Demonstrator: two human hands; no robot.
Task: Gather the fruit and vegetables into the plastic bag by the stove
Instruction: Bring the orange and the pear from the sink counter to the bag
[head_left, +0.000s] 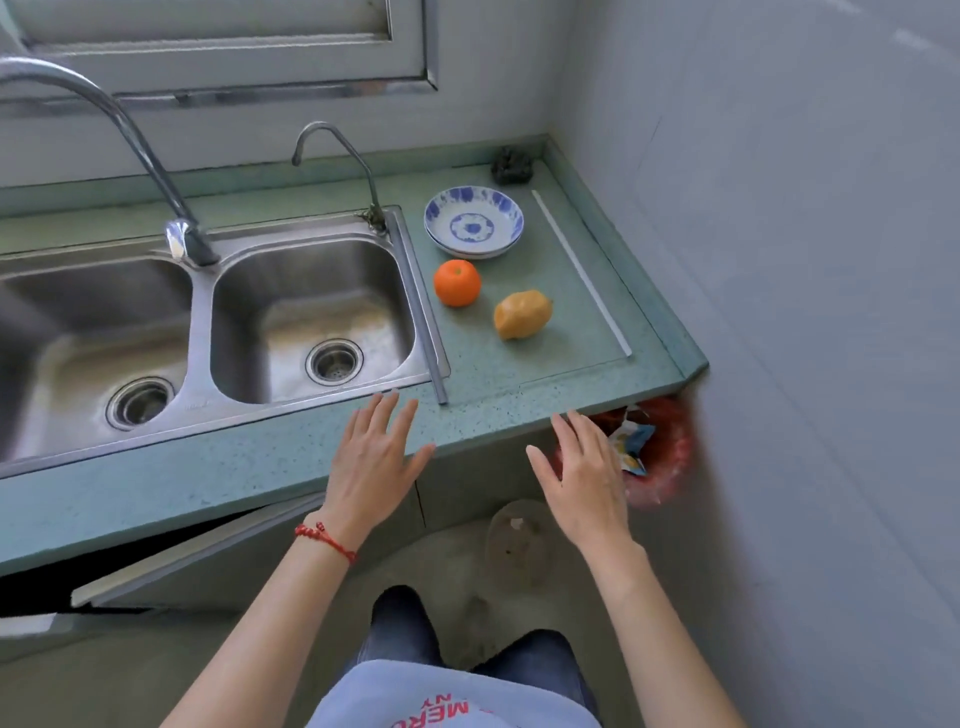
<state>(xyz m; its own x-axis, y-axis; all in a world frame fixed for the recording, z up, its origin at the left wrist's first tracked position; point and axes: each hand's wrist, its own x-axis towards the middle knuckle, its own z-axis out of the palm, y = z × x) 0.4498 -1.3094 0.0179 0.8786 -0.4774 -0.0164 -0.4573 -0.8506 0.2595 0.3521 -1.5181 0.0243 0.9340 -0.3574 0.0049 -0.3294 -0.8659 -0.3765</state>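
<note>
An orange (457, 282) sits on the green counter (519, 384) just right of the sink. A yellow lemon-like fruit (522, 314) lies a little to its right and nearer to me. My left hand (376, 457) hovers flat over the counter's front edge, fingers spread, holding nothing. My right hand (584, 475) hangs in front of the counter edge, fingers apart and empty, below and nearer than both fruits. No plastic bag and no stove appear in view.
Stacked blue-and-white bowls (474, 222) stand behind the orange; a dark scrubber (511, 165) sits in the back corner. A double steel sink (311, 317) with two taps fills the left. A red-lined bin (660, 457) sits under the counter's right end, beside the wall.
</note>
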